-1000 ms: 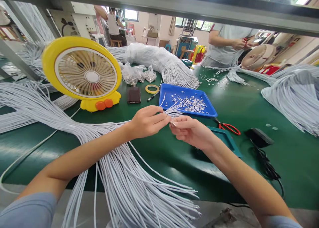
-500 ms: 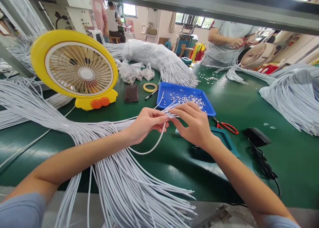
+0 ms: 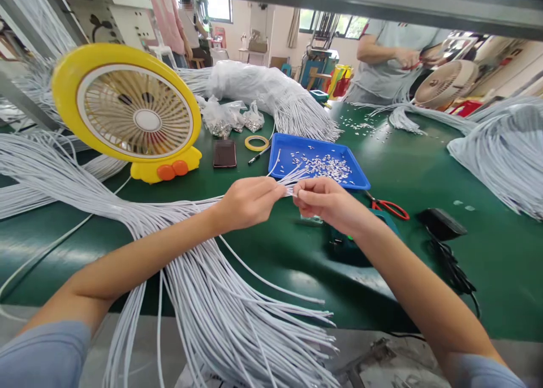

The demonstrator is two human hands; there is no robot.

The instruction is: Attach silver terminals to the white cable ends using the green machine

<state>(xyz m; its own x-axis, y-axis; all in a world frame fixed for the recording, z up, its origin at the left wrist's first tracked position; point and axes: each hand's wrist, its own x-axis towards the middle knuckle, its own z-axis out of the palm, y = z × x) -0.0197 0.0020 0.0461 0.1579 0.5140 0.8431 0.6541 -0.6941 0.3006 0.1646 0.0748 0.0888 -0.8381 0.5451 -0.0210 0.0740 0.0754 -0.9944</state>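
My left hand [image 3: 252, 204] is closed on several thin white cables, whose ends poke out past its fingertips over the blue tray [image 3: 362, 182]. Right beside it, my right hand [image 3: 326, 204] is closed in a pinch at the tip of one white cable; the exact contact is partly hidden by the fingers. The big bundle of white cables [image 3: 220, 303] runs under my left forearm and fans out over the table's front edge. Small metal pieces [image 3: 328, 168] lie scattered in the tray, just behind my hands.
A yellow fan [image 3: 127, 51] stands at left. Behind are a dark phone-like object [image 3: 224, 153], a tape roll [image 3: 257, 147] and bagged parts [image 3: 220, 119]. Red-handled scissors [image 3: 392, 208] and a black adapter [image 3: 443, 224] lie right. A co-worker [image 3: 390, 65] stands across the green table [image 3: 403, 167].
The cable that looped down from my left hand has dropped and lies along the bundle. My right fingers have curled from spread into a pinch. My left hand has turned back-up.
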